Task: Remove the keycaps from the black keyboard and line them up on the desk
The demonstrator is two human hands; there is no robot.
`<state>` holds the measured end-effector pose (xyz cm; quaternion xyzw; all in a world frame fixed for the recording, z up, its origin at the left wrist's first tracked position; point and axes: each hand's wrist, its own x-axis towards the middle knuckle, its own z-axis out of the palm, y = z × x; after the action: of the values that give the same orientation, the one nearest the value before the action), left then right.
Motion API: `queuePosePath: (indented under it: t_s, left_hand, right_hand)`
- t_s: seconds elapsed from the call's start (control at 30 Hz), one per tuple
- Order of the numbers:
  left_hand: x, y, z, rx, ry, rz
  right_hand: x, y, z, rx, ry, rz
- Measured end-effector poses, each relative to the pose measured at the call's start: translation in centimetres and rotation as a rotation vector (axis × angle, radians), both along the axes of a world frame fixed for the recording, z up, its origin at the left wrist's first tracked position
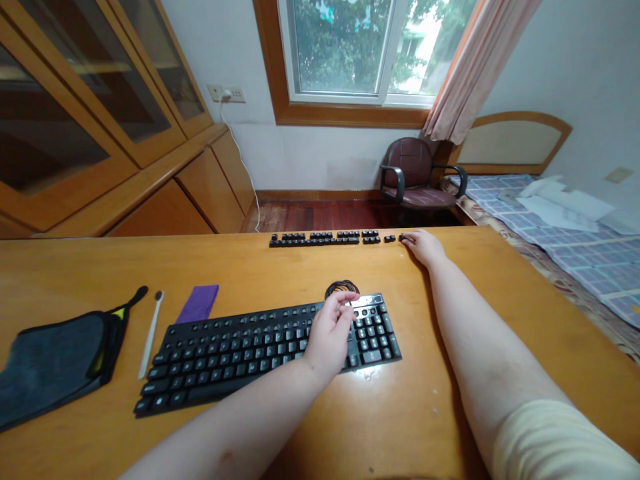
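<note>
A black keyboard (240, 353) lies at a slant on the wooden desk, its top row showing small stubs instead of full keycaps. My left hand (330, 330) hovers over its right part, just left of the number pad, thumb and fingers drawn together; what they hold, if anything, is hidden. At the desk's far edge, my right hand (423, 247) reaches out and pinches a small black keycap (401, 237) on the desktop. Left of it, loose black keycaps (315, 242) stand lined up in two rows. The coiled keyboard cable (342, 288) sits behind the keyboard.
On the left are a purple cloth (198, 303), a toothbrush (151, 337) and a dark pouch (60, 363). Small water drops (369, 375) dot the wooden desk (415, 427). Beyond it stand a chair (413, 170), a bed (565, 213) and a cabinet (190, 193).
</note>
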<state>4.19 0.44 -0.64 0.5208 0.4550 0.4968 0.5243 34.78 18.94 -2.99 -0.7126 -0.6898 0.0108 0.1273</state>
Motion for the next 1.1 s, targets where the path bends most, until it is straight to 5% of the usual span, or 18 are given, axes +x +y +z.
queuePosePath:
  t_s: [0.77,1.1]
  left_hand:
    - [0.0,-0.1,0.1,-0.018,0.001,-0.008]
    - [0.0,-0.1,0.2,-0.019,0.009,-0.012]
  right_hand:
    - [-0.5,0.5,-0.8,0.093,-0.012,0.054]
    - [-1.2,-0.2,0.4,0.264,0.118,0.004]
